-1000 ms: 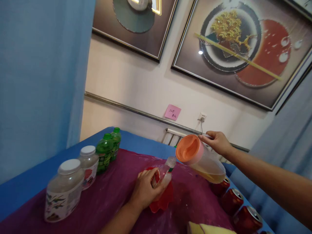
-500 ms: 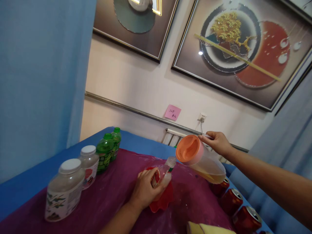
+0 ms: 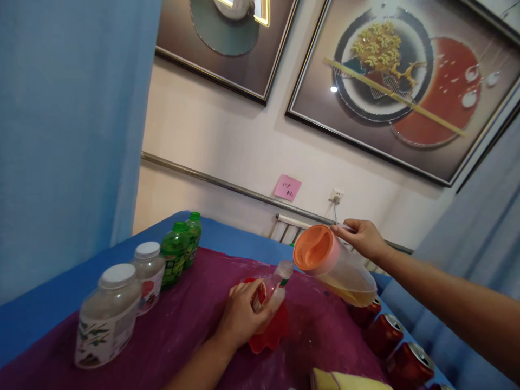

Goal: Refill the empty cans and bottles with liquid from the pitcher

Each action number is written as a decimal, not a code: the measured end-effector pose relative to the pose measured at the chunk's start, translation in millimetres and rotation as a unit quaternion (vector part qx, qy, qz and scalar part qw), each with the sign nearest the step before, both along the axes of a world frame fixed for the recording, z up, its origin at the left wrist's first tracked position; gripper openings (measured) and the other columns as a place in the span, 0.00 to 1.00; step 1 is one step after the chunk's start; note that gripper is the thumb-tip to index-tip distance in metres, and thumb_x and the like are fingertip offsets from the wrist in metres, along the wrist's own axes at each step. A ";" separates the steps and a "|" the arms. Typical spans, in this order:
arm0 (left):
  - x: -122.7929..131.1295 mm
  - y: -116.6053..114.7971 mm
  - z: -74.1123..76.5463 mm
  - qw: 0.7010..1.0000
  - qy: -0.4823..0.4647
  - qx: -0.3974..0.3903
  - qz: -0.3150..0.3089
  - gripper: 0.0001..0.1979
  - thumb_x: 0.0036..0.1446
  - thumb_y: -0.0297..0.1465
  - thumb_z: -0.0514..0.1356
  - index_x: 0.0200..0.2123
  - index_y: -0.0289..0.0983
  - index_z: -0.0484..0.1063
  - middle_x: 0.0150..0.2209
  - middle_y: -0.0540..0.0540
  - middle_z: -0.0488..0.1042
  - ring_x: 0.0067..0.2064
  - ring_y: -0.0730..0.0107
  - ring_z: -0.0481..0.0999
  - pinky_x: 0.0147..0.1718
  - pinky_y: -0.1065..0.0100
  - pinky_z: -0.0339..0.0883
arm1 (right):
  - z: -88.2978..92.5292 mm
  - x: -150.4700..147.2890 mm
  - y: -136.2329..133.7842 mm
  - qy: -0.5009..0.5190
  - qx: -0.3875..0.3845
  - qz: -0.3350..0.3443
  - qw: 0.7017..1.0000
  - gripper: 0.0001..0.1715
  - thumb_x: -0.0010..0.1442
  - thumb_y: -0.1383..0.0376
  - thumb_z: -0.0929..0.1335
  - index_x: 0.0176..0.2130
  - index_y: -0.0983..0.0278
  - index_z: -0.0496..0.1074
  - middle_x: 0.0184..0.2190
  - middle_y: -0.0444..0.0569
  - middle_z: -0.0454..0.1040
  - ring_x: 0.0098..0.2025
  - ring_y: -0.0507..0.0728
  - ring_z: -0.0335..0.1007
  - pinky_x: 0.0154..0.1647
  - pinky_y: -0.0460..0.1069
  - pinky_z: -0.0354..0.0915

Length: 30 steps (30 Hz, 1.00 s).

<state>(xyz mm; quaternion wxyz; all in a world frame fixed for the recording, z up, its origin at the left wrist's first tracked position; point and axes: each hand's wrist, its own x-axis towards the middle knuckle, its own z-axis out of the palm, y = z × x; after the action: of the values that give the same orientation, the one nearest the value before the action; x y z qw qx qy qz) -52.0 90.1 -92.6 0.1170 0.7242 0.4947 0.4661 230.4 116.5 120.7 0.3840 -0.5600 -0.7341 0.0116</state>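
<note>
The left hand (image 3: 241, 317) is closed around a small bottle (image 3: 275, 286) with a red label. The bottle is tilted, its open mouth pointing up and to the right, and its lower part is over a red dish (image 3: 271, 337) with a wavy edge. The dish lies on the purple cloth (image 3: 190, 303) that covers the middle of the blue worktop (image 3: 227, 238).

The right hand (image 3: 361, 238) grips a clear jug (image 3: 345, 273) by its handle, with the fingers wrapped around it. The jug is held in the air and leans strongly to the left, so its orange lid (image 3: 314, 250) is just beside the mouth of the bottle. Some yellow liquid lies in the low side of the jug.

On the left of the cloth stand two jars (image 3: 108, 319) with white lids, and behind them two green bottles (image 3: 174, 260). At the right edge, below the jug, there is a row of red cans (image 3: 384, 336). A pink note (image 3: 287, 187) is stuck on the wall behind.
</note>
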 end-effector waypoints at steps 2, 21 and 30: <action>0.0 1.2 -1.9 1.000 0.002 -0.003 -0.001 0.16 0.51 0.44 0.65 0.40 0.42 0.75 0.36 0.46 0.80 0.39 0.58 0.77 0.43 0.59 0.65 | 0.3 -0.2 -0.4 0.000 -0.002 -0.002 1.000 0.35 0.52 0.40 0.69 0.18 0.58 0.49 0.17 0.36 0.45 0.20 0.48 0.40 0.20 0.47 0.40; 0.3 0.1 0.4 1.000 -0.003 -0.003 0.001 0.15 0.52 0.44 0.64 0.39 0.42 0.76 0.35 0.47 0.80 0.38 0.58 0.77 0.43 0.59 0.66 | 1.2 -0.9 -1.3 0.003 -0.007 0.000 1.000 0.36 0.52 0.40 0.70 0.18 0.58 0.49 0.17 0.37 0.45 0.21 0.48 0.41 0.20 0.47 0.40; 0.4 -2.9 3.2 1.000 0.000 0.000 0.002 0.15 0.52 0.47 0.63 0.35 0.42 0.75 0.35 0.46 0.80 0.38 0.59 0.77 0.42 0.60 0.66 | 0.6 0.1 -0.5 0.011 -0.012 0.004 1.000 0.35 0.52 0.40 0.70 0.18 0.58 0.50 0.17 0.37 0.46 0.20 0.48 0.41 0.20 0.46 0.41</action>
<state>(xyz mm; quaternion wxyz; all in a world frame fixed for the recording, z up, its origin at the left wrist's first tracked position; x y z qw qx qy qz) -51.6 87.2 -89.4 0.1159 0.7230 0.4965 0.4661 230.5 116.1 121.3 0.3852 -0.5614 -0.7319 0.0287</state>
